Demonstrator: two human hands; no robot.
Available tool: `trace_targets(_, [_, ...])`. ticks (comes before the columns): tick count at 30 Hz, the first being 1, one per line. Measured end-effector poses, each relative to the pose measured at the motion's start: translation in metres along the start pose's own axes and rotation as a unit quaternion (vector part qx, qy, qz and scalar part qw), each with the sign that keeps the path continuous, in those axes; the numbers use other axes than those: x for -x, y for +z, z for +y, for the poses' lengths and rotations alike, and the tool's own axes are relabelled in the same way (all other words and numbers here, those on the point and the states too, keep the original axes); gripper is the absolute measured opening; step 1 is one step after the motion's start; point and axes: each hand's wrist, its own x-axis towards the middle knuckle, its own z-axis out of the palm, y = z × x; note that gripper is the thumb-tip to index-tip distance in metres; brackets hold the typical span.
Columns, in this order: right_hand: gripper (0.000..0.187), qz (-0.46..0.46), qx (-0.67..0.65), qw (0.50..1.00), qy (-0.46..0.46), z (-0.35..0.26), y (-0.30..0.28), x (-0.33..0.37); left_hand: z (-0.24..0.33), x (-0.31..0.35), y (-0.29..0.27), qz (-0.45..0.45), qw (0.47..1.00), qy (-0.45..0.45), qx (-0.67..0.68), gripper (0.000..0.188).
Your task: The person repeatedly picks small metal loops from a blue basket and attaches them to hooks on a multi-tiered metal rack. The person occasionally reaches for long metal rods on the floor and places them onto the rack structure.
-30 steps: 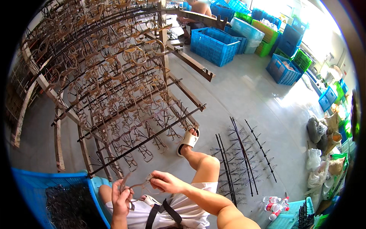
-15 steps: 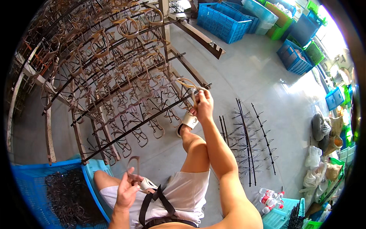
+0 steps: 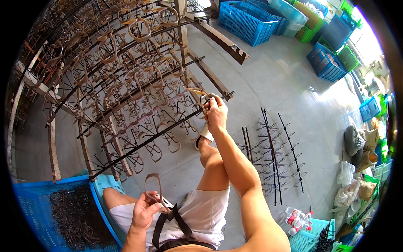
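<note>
My left hand (image 3: 145,212) is raised over my lap, its fingers closed on a brown eyeglass frame (image 3: 160,185) that stands up above the fingertips. Farther out, my right hand (image 3: 217,113) pinches another eyeglass frame (image 3: 195,90), yellowish brown, near the right end of a black rod (image 3: 140,144). That rod belongs to a metal rack (image 3: 182,38) where rows of brown frames hang on thin wire hooks. Whether the frame in my right hand touches a hook cannot be made out. Fingers partly cover both held frames.
A blue crate (image 3: 52,185) with a heap of dark frames stands at the lower left. Hooked black rods (image 3: 270,155) lie on the grey floor to the right. Bottles (image 3: 296,220) sit by a turquoise crate (image 3: 308,239). Blue crates (image 3: 245,23) stand at the back.
My right hand has moved slightly left and nearer with its frame, toward the rod. The frame in my left hand has shifted right and turned, showing more of its rim.
</note>
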Motion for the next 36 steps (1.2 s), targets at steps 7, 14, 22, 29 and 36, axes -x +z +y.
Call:
trace_targets(7, [0.017,0.004,-0.003,0.999,-0.034,0.007,0.001,0.002,0.003,0.002,0.003,-0.003,1.0,0.002,0.0,0.041])
trace_targets(14, [0.017,0.051,0.002,0.999,-0.002,0.009,0.013,0.003,-0.003,0.003,-0.017,0.001,1.0,0.015,-0.011,0.04])
trace_targets(22, [0.016,0.073,-0.006,0.996,-0.044,0.016,0.018,-0.002,0.002,0.001,-0.023,0.018,0.999,0.022,-0.027,0.041])
trace_targets(29, [0.021,0.097,0.142,0.964,-0.203,0.046,-0.001,-0.03,0.002,-0.004,-0.015,-0.024,0.998,0.028,-0.049,0.034])
trace_targets(36, [0.02,0.155,0.024,0.978,-0.138,0.034,0.028,-0.013,0.011,-0.004,0.018,-0.115,0.985,-0.056,-0.118,0.028])
